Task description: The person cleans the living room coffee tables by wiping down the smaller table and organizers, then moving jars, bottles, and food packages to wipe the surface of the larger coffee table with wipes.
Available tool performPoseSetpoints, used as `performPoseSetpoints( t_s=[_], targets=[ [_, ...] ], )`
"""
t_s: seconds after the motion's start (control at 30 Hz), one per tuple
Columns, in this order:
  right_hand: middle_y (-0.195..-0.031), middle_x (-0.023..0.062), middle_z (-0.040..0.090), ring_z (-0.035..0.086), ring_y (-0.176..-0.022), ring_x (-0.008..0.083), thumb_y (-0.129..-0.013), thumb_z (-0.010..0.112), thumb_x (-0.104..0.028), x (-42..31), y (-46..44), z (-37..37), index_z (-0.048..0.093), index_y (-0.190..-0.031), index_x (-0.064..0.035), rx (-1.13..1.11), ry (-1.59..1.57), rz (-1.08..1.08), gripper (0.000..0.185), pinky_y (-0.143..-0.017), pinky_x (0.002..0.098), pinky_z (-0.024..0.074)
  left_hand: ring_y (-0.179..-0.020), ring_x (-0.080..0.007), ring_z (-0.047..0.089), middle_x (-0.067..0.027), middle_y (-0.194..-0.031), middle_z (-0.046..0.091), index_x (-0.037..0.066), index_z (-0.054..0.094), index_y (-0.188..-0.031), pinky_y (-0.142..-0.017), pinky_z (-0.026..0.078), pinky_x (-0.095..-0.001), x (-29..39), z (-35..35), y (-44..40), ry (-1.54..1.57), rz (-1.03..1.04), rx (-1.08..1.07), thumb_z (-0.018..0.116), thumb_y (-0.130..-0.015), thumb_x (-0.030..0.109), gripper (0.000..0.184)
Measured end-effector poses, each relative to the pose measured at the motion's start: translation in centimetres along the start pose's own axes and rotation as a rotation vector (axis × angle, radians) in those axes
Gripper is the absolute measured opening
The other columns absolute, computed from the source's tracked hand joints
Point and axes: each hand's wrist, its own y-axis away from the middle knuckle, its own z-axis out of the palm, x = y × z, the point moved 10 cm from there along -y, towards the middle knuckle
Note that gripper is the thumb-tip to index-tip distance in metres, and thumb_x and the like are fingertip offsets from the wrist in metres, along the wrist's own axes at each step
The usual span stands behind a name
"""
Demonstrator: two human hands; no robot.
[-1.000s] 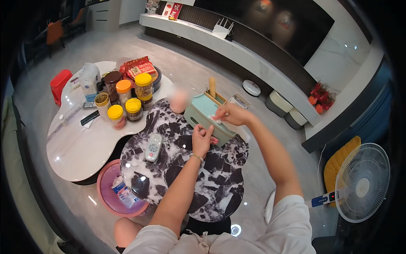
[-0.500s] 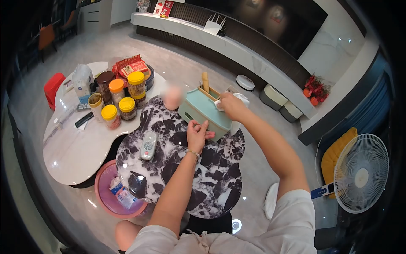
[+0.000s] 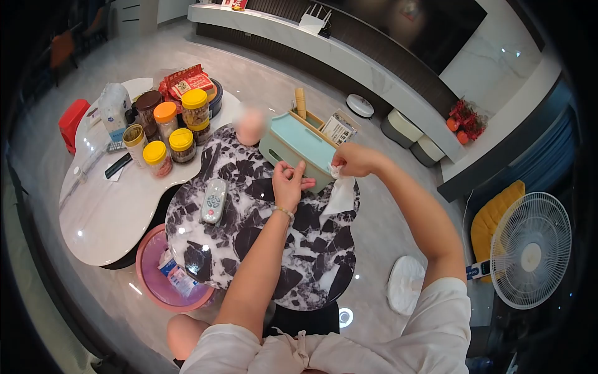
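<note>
a white ledge (image 3: 374, 65) runs below a dark screen (image 3: 430, 31), above a glossy grey floor (image 3: 389, 215).

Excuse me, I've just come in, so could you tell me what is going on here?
A person is using both hands at a green box on a black-and-white marbled table. The right hand pinches a white tissue at the box's right end, with the tissue hanging down. The left hand is at the box's front side. A remote control lies on the same table, to the left.
</note>
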Motion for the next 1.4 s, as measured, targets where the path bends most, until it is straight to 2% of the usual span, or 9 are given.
performPoseSetpoints(
  t_s=[0.13,0.2,0.37,0.5,0.8,0.9,1.0,1.2,1.4],
  targets=[
    [-0.082,0.0106,0.068,0.062,-0.076,0.0188,-0.068,0.067,-0.008,0.7,0.0,0.2,0.068,-0.093,0.001,0.015,-0.241,0.024,0.027,-0.064,0.0322,0.0486,-0.054,-0.0219,0.063,-0.0107,-0.071,0.057,0.004,0.034,-0.091,-0.048,0.055,-0.0286,0.2,0.1,0.1,0.0,-0.014,-0.012,0.064,-0.088,0.018,0.033],
    [-0.077,-0.0004,0.064,0.055,-0.068,0.01,-0.075,0.066,-0.009,0.7,-1.2,0.0,0.067,-0.094,0.0012,0.086,-0.406,0.027,0.022,-0.063,0.0277,0.0448,-0.058,-0.0181,0.064,-0.0083,-0.072,0.058,0.005,0.036,-0.09,-0.049,0.054,-0.0273,0.0,0.3,0.1,-0.02,-0.032,-0.035,0.063,-0.088,0.021,0.032],
    [-0.076,0.0006,0.063,0.055,-0.067,0.0084,-0.077,0.065,-0.01,-2.2,-6.2,-1.5,0.068,-0.094,0.0012,0.16,-0.47,0.019,0.021,-0.06,0.0248,0.0439,-0.055,-0.0137,0.06,-0.0075,-0.069,0.06,0.005,0.039,-0.088,-0.047,0.047,-0.0254,-1.4,-1.6,-1.7,-0.17,0.165,-0.021,0.061,-0.088,0.009,0.023],
    [-0.073,0.006,0.066,0.06,-0.067,0.0162,-0.071,0.07,-0.013,-2.5,-12.6,-2.0,0.071,-0.087,-0.003,0.272,-0.726,0.058,0.019,-0.062,0.0318,0.0476,-0.055,-0.0224,0.063,-0.0123,-0.078,0.06,0.0,0.042,-0.097,-0.047,0.053,-0.0327,0.2,0.0,0.1,-0.04,0.0,-0.038,0.059,-0.087,0.005,0.019],
    [-0.077,0.0193,0.065,0.063,-0.073,0.0363,-0.072,0.062,-0.005,-3.9,-10.2,-7.0,0.071,-0.077,-0.0044,0.864,-0.092,-0.204,0.01,-0.066,0.0421,0.0497,-0.06,-0.022,0.065,-0.01,-0.09,0.057,0.001,0.043,-0.111,-0.053,0.056,-0.0292,0.1,0.1,-0.1,-0.019,-0.062,-0.029,0.062,-0.088,0.018,0.034],
    [-0.08,0.0193,0.063,0.061,-0.076,0.0389,-0.073,0.058,-0.004,-2.8,-9.3,-6.9,0.07,-0.078,-0.0052,0.854,0.018,-0.082,0.013,-0.067,0.0439,0.0493,-0.061,-0.0232,0.065,-0.0103,-0.089,0.057,0.003,0.042,-0.106,-0.054,0.057,-0.03,-0.9,0.0,-0.3,-0.019,-0.099,-0.027,0.062,-0.088,0.014,0.029],
    [-0.093,0.0162,0.062,0.061,-0.09,0.0328,-0.076,0.055,0.0,-3.8,-8.5,-5.0,0.067,-0.104,-0.0044,0.713,0.135,-0.177,0.031,-0.081,0.0354,0.0476,-0.063,-0.025,0.066,-0.0124,-0.086,0.058,0.005,0.037,-0.099,-0.054,0.058,-0.031,-1.3,-0.1,-0.5,-0.026,-0.091,-0.063,0.058,-0.089,0.01,0.024],
    [-0.119,0.0009,0.038,0.041,-0.111,0.0119,-0.081,0.049,0.0,-5.0,-8.1,-1.5,0.056,-0.125,-0.0101,0.241,-0.594,-0.285,0.046,-0.092,0.0225,0.0334,-0.058,-0.0194,0.064,-0.0103,-0.071,0.061,0.006,0.037,-0.089,-0.048,0.053,-0.0296,-0.8,-0.1,-0.7,-0.018,-0.056,-0.052,0.059,-0.089,0.01,0.023],
    [-0.109,0.0027,0.056,0.055,-0.093,0.0099,-0.086,0.058,-0.008,-2.9,-9.4,-0.9,0.055,-0.123,-0.0036,0.1,-1.044,-0.21,0.037,-0.083,0.0229,0.0439,-0.058,-0.0212,0.064,-0.0107,-0.073,0.06,0.005,0.037,-0.089,-0.049,0.054,-0.0308,-0.7,0.1,-0.3,-0.022,-0.067,-0.046,0.06,-0.089,0.011,0.023]
  ],
)
